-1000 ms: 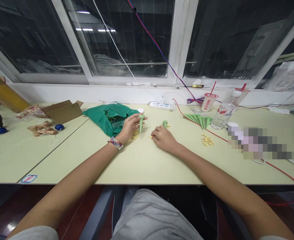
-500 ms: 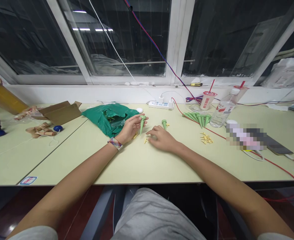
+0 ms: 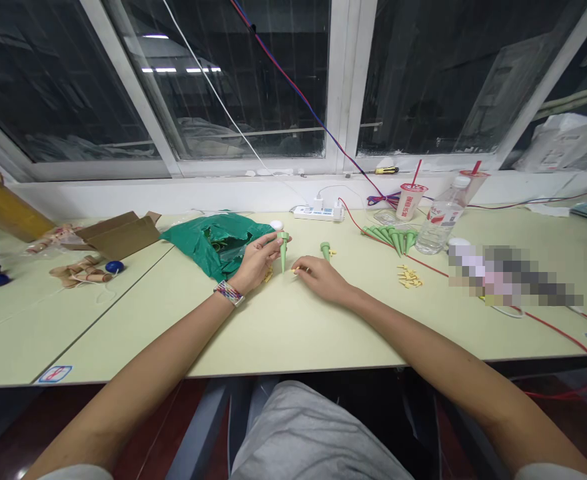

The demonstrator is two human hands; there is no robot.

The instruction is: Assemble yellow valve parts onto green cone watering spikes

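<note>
Small-part pickup, apparently.
Green bag (image 3: 198, 239) leftmost; left hand (image 3: 254, 265) pinches green spike (image 3: 283, 251), point down; yellow piece (image 3: 294, 271) in nearly closed fingertips of right hand (image 3: 322, 277). Next move calls for steady, fine fingertip control.

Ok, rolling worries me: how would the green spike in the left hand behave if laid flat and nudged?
The green spike would probably roll in a curve, given its taper. It looks light, slim enough for the left hand to pinch, and likely stiff, its body straight.
</note>
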